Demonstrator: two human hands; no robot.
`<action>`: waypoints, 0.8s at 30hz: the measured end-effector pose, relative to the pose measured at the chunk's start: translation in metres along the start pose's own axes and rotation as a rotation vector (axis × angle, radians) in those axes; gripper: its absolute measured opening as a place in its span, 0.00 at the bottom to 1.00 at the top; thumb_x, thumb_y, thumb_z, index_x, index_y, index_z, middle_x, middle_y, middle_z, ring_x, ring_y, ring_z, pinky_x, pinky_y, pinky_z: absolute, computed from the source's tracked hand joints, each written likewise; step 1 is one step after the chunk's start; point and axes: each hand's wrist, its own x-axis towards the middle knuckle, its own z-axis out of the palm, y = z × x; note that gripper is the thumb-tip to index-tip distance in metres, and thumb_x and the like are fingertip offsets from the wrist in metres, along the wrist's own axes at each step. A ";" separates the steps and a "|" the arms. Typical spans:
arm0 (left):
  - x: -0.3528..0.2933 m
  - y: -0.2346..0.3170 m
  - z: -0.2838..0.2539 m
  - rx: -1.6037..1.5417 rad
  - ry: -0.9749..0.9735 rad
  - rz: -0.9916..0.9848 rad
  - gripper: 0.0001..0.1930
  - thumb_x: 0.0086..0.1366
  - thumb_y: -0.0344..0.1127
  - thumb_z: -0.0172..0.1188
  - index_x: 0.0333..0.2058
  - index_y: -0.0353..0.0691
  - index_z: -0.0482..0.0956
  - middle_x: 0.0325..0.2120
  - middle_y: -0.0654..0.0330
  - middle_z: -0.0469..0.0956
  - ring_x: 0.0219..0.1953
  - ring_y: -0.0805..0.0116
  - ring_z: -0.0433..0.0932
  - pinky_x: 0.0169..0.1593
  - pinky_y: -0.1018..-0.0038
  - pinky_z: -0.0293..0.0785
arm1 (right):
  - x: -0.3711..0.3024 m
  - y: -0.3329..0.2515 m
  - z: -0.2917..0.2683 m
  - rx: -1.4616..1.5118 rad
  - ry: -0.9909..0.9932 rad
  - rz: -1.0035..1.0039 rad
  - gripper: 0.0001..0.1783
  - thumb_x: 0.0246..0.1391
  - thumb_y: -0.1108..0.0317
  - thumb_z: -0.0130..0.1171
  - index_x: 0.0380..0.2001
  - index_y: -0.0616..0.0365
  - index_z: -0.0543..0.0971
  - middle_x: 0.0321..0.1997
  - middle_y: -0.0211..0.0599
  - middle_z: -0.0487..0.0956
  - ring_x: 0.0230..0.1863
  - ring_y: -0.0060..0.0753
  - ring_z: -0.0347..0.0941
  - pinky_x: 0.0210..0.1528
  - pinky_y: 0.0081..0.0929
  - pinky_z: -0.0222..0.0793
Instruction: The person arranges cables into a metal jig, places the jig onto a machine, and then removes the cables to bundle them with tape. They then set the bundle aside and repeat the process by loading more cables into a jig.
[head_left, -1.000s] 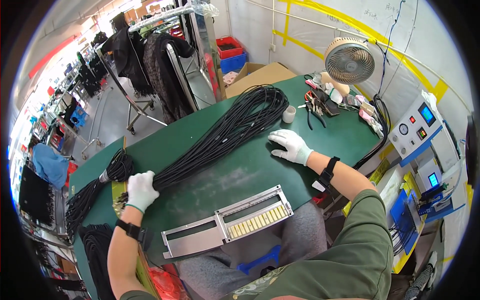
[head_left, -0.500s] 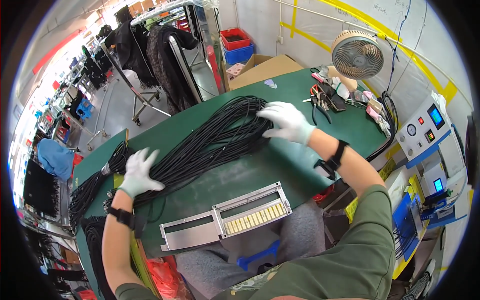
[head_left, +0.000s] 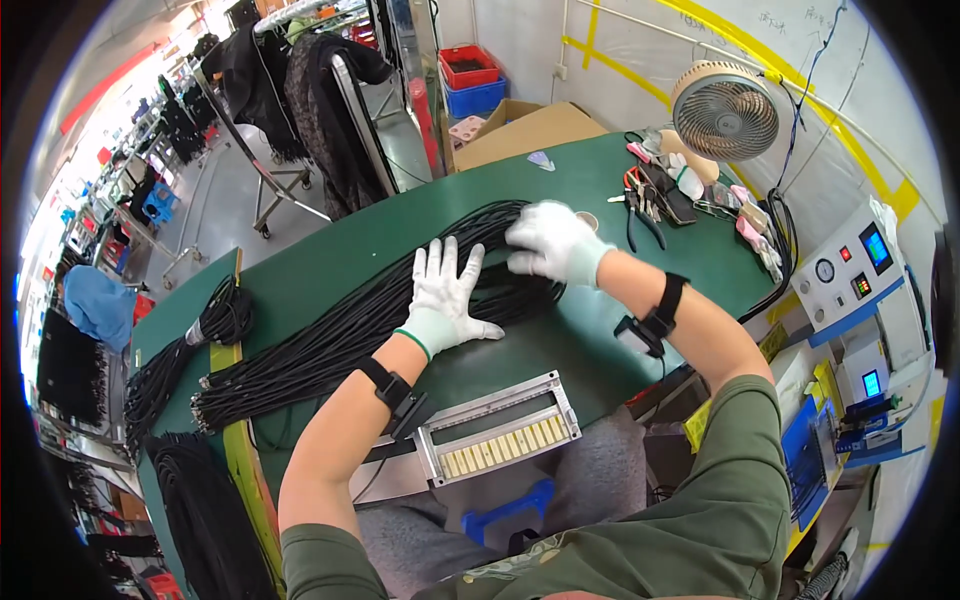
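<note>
A long bundle of thin black cables (head_left: 335,325) lies slantwise across the green table, its looped end at the right and its loose tips at the lower left. My left hand (head_left: 445,300), white-gloved, rests flat on the middle of the bundle with its fingers spread. At the looped end, my right hand (head_left: 560,243), also gloved, has its fingers curled over the cables; they are slightly blurred. Nearer to me lies a metal frame fixture (head_left: 500,440) with a row of pale yellow blocks, its left part partly covered by my left forearm.
A tied cable bundle (head_left: 222,315) and another black bundle (head_left: 205,510) lie at the left. Pliers (head_left: 645,220), other tools and gloves sit at the back right beside a fan (head_left: 725,110). A control unit (head_left: 850,265) stands at the right; a garment rack (head_left: 350,90) stands beyond the table.
My left hand has moved right from the bundle's lower left part to its middle and lies flat there. My right hand's fingers have curled in over the looped end.
</note>
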 end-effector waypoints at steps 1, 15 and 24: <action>0.004 0.004 0.001 -0.017 -0.047 0.012 0.69 0.39 0.78 0.65 0.73 0.44 0.46 0.70 0.32 0.47 0.72 0.33 0.44 0.73 0.44 0.35 | 0.010 0.013 0.000 0.002 0.237 0.017 0.28 0.52 0.43 0.60 0.47 0.53 0.81 0.50 0.35 0.80 0.62 0.43 0.68 0.70 0.43 0.53; 0.024 -0.008 0.014 -0.182 -0.016 -0.068 0.63 0.38 0.73 0.70 0.68 0.42 0.59 0.62 0.43 0.66 0.66 0.47 0.63 0.70 0.54 0.54 | 0.012 -0.027 -0.027 0.034 -0.529 0.297 0.57 0.40 0.25 0.62 0.65 0.56 0.68 0.59 0.54 0.75 0.59 0.52 0.73 0.60 0.39 0.69; 0.015 0.019 0.001 -0.081 -0.126 -0.121 0.32 0.51 0.61 0.70 0.49 0.45 0.78 0.43 0.59 0.77 0.48 0.62 0.77 0.50 0.65 0.74 | -0.008 -0.036 0.001 -0.150 -0.278 0.225 0.45 0.38 0.46 0.70 0.58 0.62 0.74 0.45 0.56 0.78 0.52 0.47 0.77 0.53 0.37 0.73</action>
